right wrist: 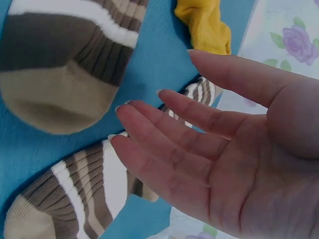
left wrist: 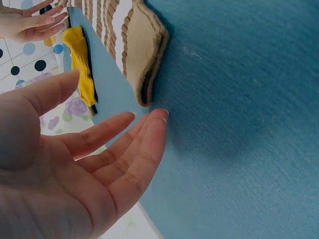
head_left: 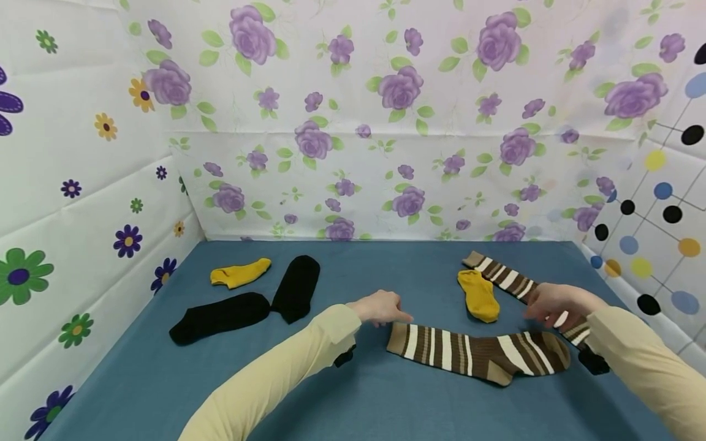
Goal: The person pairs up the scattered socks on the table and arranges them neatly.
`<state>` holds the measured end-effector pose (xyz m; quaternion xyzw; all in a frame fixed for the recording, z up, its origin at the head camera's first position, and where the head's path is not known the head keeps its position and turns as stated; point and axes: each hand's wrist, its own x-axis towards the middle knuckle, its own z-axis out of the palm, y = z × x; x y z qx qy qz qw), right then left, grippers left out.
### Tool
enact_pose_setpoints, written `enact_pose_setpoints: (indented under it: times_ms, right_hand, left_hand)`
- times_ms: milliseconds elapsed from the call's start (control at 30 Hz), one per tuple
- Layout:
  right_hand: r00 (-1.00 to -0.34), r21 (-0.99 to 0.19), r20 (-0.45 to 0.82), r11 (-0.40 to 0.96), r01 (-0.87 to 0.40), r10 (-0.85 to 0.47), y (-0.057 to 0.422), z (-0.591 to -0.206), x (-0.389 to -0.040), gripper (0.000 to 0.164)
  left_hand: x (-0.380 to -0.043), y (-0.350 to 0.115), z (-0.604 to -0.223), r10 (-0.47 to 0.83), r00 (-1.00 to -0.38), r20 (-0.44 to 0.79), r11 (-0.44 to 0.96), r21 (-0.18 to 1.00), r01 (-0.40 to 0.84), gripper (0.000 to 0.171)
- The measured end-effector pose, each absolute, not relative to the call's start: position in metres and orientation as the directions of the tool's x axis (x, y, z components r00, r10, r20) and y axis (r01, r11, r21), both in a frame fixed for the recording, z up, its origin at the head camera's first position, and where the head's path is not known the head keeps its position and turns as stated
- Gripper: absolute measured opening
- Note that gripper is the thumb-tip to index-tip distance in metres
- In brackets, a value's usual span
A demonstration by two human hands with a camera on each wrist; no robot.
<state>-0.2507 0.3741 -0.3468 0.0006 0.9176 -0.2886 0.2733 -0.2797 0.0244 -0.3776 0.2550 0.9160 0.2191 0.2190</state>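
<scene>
The left hand is reaching to the cuff of the near striped sock, its grip relaxed and holding nothing, the thumb standing apart from the gently bent fingers; whether a fingertip is touching the knit, I cannot tell. The right hand is hovering just beyond that sock's toe, over the far striped sock, its grip likewise empty, the fingers extending loosely and the thumb spreading away.

The near striped sock is lying flat on the counter, showing ribbed knit in brown, white and tan bands. Its long axis is running mostly sideways, the tan cuff pointing left, the rounded toe right, and the tan heel jutting toward the person. Beyond it, the far striped sock is slanting, its cuff pointing away to the left, its toe toward the person.

A small, soft yellow sock is resting between these two. Well to the near striped sock's left, two smooth black socks are meeting end to end in a V, another yellow sock lying behind them. Blue woven cloth is covering the counter, and a creased, rose-printed sheet is hanging behind everything.
</scene>
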Motion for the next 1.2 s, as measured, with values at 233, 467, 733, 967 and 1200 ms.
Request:
enact_pose_setpoints:
  times_ms: [233,467,733,967,1200]
  right_hand:
    - [-0.840,-0.538,-0.522,0.821,0.190,-0.148,0.382,-0.349,-0.246,0.026]
    - [-0.843,-0.549,-0.522,0.808,0.213,-0.133,0.387,-0.352,-0.242,0.018]
    - [-0.829,-0.499,-0.551,0.834,0.237,-0.095,0.389,-0.358,-0.240,0.027]
    - [-0.830,-0.441,-0.545,0.882,0.167,-0.115,0.391,-0.363,-0.238,0.041]
    - [-0.810,-0.459,-0.572,0.869,0.187,-0.127,0.393,-0.365,-0.239,0.038]
  left_hand:
    - [-0.276,0.022,-0.378,0.585,-0.759,-0.287,0.763,0.512,0.394,0.029]
    - [-0.275,0.025,-0.383,0.604,-0.738,-0.299,0.766,0.474,0.434,0.049]
    - [-0.278,0.027,-0.389,0.640,-0.710,-0.293,0.748,0.449,0.489,0.055]
    - [-0.275,0.028,-0.390,0.664,-0.705,-0.249,0.704,0.527,0.476,0.036]
    - [-0.271,0.029,-0.390,0.643,-0.732,-0.225,0.691,0.584,0.427,0.024]
